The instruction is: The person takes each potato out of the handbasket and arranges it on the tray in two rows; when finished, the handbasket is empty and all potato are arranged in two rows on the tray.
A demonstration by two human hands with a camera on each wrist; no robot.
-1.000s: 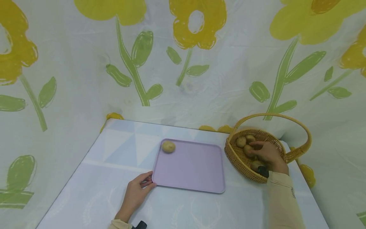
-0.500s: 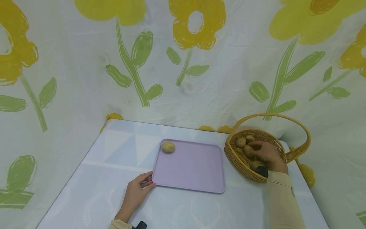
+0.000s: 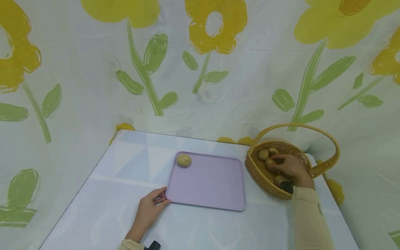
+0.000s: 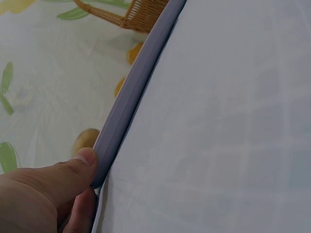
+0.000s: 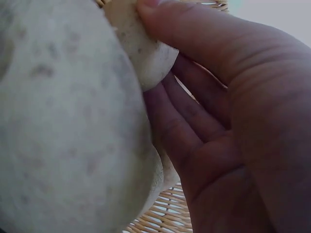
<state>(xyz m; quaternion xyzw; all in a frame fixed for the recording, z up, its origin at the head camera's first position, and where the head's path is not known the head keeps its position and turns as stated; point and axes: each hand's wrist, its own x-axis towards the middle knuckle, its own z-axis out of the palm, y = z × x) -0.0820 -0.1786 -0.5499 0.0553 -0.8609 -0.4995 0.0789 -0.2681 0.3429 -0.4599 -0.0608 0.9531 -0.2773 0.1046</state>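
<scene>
My right hand (image 3: 292,167) reaches into a wicker basket (image 3: 264,182) and grips a potato (image 5: 143,48) between thumb and curled fingers. Another potato (image 5: 68,121) looms large beside that hand in the right wrist view. Two more potatoes, one of them a round potato (image 3: 263,155), lie at the basket's back. With thumb and fingers, my left hand (image 3: 149,208) holds the near left corner of a lilac tray (image 3: 209,180); in the left wrist view the thumb (image 4: 86,158) lies against its rim. One potato (image 3: 184,160) rests in the tray's far left corner.
The basket's tall arched handle (image 3: 300,125) rises over my right hand. The tray lies left of the basket on a pale patterned table (image 3: 125,180). A flower-print cloth (image 3: 237,86) hangs behind the table and at both sides.
The gripped potato has shifted very slightly left inside the basket, with my right fingers around it. My left hand and the tray have stayed put.
</scene>
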